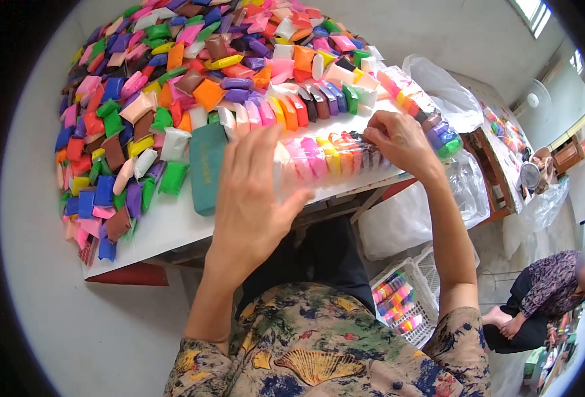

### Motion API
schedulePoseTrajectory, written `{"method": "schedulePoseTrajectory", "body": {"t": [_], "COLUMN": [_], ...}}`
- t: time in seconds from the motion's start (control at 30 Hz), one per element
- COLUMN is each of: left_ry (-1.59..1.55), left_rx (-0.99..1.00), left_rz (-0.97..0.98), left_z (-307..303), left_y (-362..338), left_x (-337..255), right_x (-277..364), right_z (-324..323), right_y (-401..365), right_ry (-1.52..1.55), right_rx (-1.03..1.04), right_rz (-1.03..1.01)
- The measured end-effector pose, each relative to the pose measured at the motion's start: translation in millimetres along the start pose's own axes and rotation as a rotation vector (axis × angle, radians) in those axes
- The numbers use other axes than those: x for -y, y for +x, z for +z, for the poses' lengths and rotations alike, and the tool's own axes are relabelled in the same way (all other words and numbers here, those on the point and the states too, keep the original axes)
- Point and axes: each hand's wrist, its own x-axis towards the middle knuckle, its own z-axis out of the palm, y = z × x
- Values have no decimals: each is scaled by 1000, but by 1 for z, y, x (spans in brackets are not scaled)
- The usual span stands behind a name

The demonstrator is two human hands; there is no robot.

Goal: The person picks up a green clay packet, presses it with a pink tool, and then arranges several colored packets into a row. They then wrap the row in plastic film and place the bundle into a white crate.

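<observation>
A clear-wrapped row of coloured packets (pixel 332 155) lies along the table's front edge. At its left end is my left hand (pixel 253 192), blurred, with its fingers apart. My right hand (pixel 398 140) pinches the wrap at the dark right end of the row. Behind it a second row of packets (pixel 299 109) stands side by side, running from white through pink, orange and black to green. A teal box (pixel 208 169) lies just left of my left hand. Another wrapped row (pixel 418 109) sits beyond my right hand.
A large heap of coloured packets (pixel 140 99) covers the back and left of the white table (pixel 160 228). Clear plastic bags (pixel 398 221) hang at the right. A white basket (pixel 408 301) of packets stands below. Another person (pixel 547 298) sits at the far right.
</observation>
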Motion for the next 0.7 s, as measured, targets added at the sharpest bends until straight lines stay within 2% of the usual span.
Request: {"method": "schedulePoseTrajectory", "body": {"t": [0.13, 0.23, 0.33, 0.43, 0.53, 0.7], "left_ry": [-116, -97, -58, -122, -36, -46], "left_rx": [4, -47, -108, -177, -212, -229], "left_rz": [-152, -57, -109, -214, -190, -265], "left_z": [16, 29, 41, 47, 57, 61], "left_y": [-22, -27, -31, -33, -41, -43], "left_x": [16, 24, 27, 21, 19, 20], "right_x": [17, 18, 33, 45, 45, 44], "right_z": [-2, 11, 18, 26, 37, 40], "right_y": [-9, -13, -11, -2, 8, 11], "right_ry": [-105, -209, -64, 263, 279, 314], "right_rx": [27, -65, -127, -26, 46, 105], "right_rz": [-29, -123, -179, -322, -365, -311]}}
